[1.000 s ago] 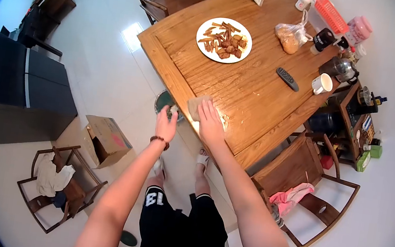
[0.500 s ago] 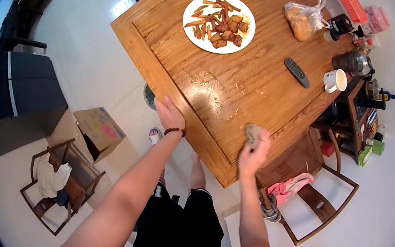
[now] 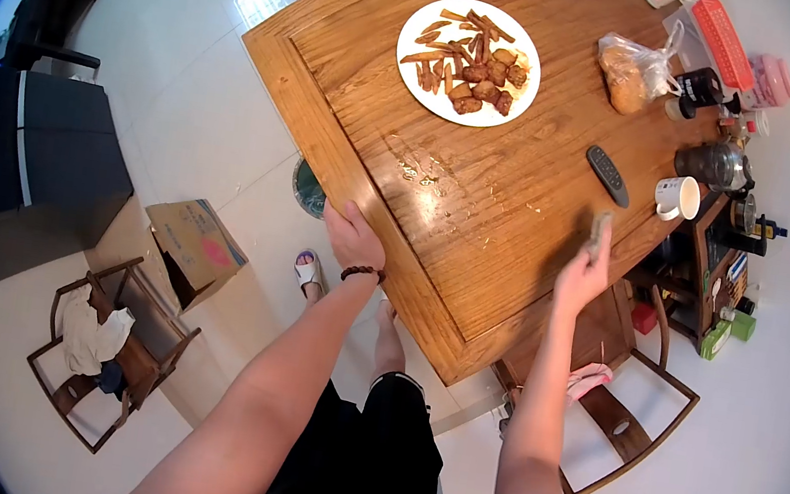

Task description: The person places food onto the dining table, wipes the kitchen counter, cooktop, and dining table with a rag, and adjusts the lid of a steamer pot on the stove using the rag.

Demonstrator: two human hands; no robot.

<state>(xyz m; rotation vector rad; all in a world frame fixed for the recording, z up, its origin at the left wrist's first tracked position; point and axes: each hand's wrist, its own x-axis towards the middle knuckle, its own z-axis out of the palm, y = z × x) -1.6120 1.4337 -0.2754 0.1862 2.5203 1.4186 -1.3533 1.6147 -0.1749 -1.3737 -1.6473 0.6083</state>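
My left hand [image 3: 354, 238] rests against the edge of the wooden table [image 3: 470, 288], its fingers extended and a dark bead bracelet at the wrist. My right hand [image 3: 581, 276] grips a small greyish rag [image 3: 600, 233] over the right side of the table; the hand is turned edge-on. Crumbs and wet bits [image 3: 426, 173] are scattered on the wood between the hands. Beyond them sits a white plate [image 3: 406, 75] of brown sticks and chunks of food. A dark remote control [image 3: 608, 175] lies just past the rag, with a white mug [image 3: 677, 198] beside it.
At the back right are a bagged bread-like item [image 3: 628, 83], a red basket [image 3: 724, 41] and a glass pot [image 3: 714, 166]. A green bin [image 3: 310, 187] stands below the left table edge. A cardboard box [image 3: 196, 249] and chairs [image 3: 627, 431] surround the table.
My right hand has moved away from me and to the right with the rag, from near the table corner toward the remote. My left hand stays at the edge; the view has shifted slightly.
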